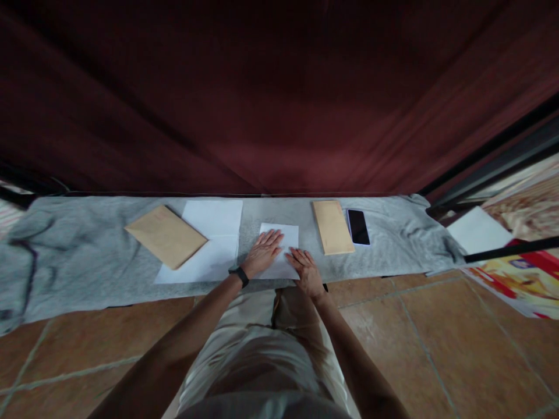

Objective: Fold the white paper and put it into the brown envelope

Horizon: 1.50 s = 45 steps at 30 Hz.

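Note:
A white sheet of paper, apparently folded, lies in front of me on a grey cloth. My left hand, with a dark band at the wrist, rests flat on its left part, fingers stretched out. At the paper's right edge, my right hand presses down with its fingers spread. Left of them are larger white sheets, partly covered by a brown envelope. To the right lies a second stack of brown envelopes, or a single thick one; I cannot tell which.
The grey cloth covers a long narrow surface. A dark phone lies right of the brown envelopes. Behind rises a dark red fabric wall. A colourful box and a white item are at far right, above the tiled floor.

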Available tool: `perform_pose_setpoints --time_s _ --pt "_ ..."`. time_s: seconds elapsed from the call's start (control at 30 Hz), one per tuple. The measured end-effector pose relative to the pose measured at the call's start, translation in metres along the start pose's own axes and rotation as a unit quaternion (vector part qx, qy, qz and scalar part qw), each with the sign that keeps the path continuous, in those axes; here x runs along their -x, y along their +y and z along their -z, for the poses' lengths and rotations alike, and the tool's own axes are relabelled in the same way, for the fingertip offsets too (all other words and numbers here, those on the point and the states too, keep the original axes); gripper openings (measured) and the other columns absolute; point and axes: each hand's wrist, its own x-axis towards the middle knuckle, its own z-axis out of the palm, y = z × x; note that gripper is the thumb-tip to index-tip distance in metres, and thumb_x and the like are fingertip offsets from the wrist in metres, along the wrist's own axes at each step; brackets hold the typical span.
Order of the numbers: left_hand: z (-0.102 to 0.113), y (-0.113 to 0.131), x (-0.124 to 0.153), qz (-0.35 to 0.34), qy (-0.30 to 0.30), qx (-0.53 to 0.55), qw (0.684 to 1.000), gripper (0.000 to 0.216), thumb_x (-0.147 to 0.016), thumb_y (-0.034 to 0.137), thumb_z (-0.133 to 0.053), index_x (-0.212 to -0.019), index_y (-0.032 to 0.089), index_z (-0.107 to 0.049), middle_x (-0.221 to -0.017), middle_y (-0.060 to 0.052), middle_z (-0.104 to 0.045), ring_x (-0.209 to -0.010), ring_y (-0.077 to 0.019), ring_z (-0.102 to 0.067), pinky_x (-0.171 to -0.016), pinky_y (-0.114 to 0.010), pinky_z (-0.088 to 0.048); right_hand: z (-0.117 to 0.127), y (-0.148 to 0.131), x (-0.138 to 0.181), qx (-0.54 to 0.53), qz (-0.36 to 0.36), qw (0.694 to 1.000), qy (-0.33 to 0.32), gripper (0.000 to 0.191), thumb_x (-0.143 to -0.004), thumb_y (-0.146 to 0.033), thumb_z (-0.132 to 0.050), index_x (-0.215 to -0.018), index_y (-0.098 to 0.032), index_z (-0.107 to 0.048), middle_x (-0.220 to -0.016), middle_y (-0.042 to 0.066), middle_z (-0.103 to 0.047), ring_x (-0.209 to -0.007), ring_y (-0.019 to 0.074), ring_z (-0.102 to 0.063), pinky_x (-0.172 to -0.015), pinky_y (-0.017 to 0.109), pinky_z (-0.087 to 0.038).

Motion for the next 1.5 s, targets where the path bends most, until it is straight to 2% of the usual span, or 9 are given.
perform_pose_setpoints --time_s 0.17,0.3,0.43,0.57,0.8,1.1,1.37,1.5 --pt "-0.002 0.001 -0.009 -0.01 0.01 -0.015 1.0 0.056 -0.107 0.041 -0.033 -0.158 0.019 -0.039 -0.166 -0.008 -0.035 -0.157 -0.0248 -0.024 -0.129 -0.05 -0.016 0.0 -0.002 0.0 0.002 -0.005 1.0 0.004 0.072 -0.083 -0.017 -0.067 -0.152 -0.023 -0.048 -0.163 0.009 -0.041 -0.151 0.0284 -0.038 -0.127 0.048 -0.024" --pt "-0.004 0.006 -0.024 -0.034 -0.003 -0.021 0.999 0.055 -0.108 0.042 -0.03 -0.158 0.021 -0.039 -0.167 -0.005 -0.033 -0.157 -0.0247 -0.023 -0.129 -0.05 -0.014 0.001 -0.005 -0.001 0.007 -0.012 1.0 0.001 0.071 -0.083 -0.016 -0.065 -0.152 -0.023 -0.049 -0.163 0.009 -0.04 -0.151 0.0281 -0.037 -0.128 0.048 -0.022" --pt "-0.004 0.007 -0.038 -0.012 0.0 -0.033 0.999 0.056 -0.108 0.042 -0.03 -0.158 0.021 -0.038 -0.167 -0.006 -0.033 -0.157 -0.0246 -0.023 -0.129 -0.049 -0.014 0.004 -0.007 -0.001 0.011 -0.017 1.0 -0.003 0.068 -0.085 -0.016 -0.063 -0.151 -0.023 -0.049 -0.163 0.008 -0.041 -0.152 0.0265 -0.036 -0.128 0.048 -0.022" --pt "-0.003 0.003 -0.042 0.003 0.007 -0.04 0.999 0.058 -0.107 0.044 -0.03 -0.159 0.017 -0.038 -0.167 -0.008 -0.033 -0.157 -0.0237 -0.023 -0.129 -0.046 -0.015 0.007 -0.008 -0.002 0.009 -0.016 1.0 -0.01 0.071 -0.083 -0.016 -0.065 -0.152 -0.023 -0.048 -0.164 0.007 -0.04 -0.153 0.0264 -0.034 -0.128 0.047 -0.021" --pt "-0.003 -0.008 -0.029 0.034 0.029 -0.048 0.998 0.063 -0.106 0.044 -0.029 -0.159 0.011 -0.035 -0.167 -0.013 -0.032 -0.157 -0.0244 -0.023 -0.129 -0.046 -0.018 0.004 -0.007 -0.002 0.004 -0.02 1.0 -0.012 0.076 -0.079 -0.009 -0.063 -0.152 -0.024 -0.048 -0.164 0.006 -0.04 -0.153 0.0259 -0.034 -0.128 0.046 -0.02" --pt "-0.002 -0.023 -0.007 0.061 0.055 -0.017 0.996 0.063 -0.105 0.042 -0.032 -0.161 0.013 -0.032 -0.166 -0.013 -0.034 -0.156 -0.0257 -0.026 -0.128 -0.047 -0.02 0.006 -0.008 -0.001 -0.003 -0.012 1.0 -0.009 0.073 -0.085 -0.019 -0.066 -0.154 -0.023 -0.044 -0.164 0.008 -0.039 -0.152 0.0272 -0.035 -0.128 0.047 -0.021" --pt "0.002 -0.017 0.027 0.069 0.052 -0.011 0.996 0.06 -0.105 0.039 -0.032 -0.158 0.011 -0.038 -0.164 -0.015 -0.038 -0.155 -0.0282 -0.029 -0.127 -0.05 -0.024 0.006 -0.009 -0.002 -0.004 -0.019 1.0 -0.005 0.074 -0.085 -0.02 -0.067 -0.155 -0.024 -0.044 -0.163 0.008 -0.041 -0.152 0.0274 -0.036 -0.128 0.047 -0.022" --pt "0.004 -0.015 0.045 0.052 0.052 -0.003 0.997 0.057 -0.105 0.038 -0.033 -0.156 0.013 -0.042 -0.162 -0.013 -0.041 -0.155 -0.027 -0.03 -0.127 -0.049 -0.025 0.007 -0.009 -0.001 -0.001 -0.019 1.0 -0.007 0.074 -0.085 -0.018 -0.067 -0.155 -0.024 -0.044 -0.164 0.008 -0.04 -0.152 0.0273 -0.036 -0.128 0.048 -0.022"
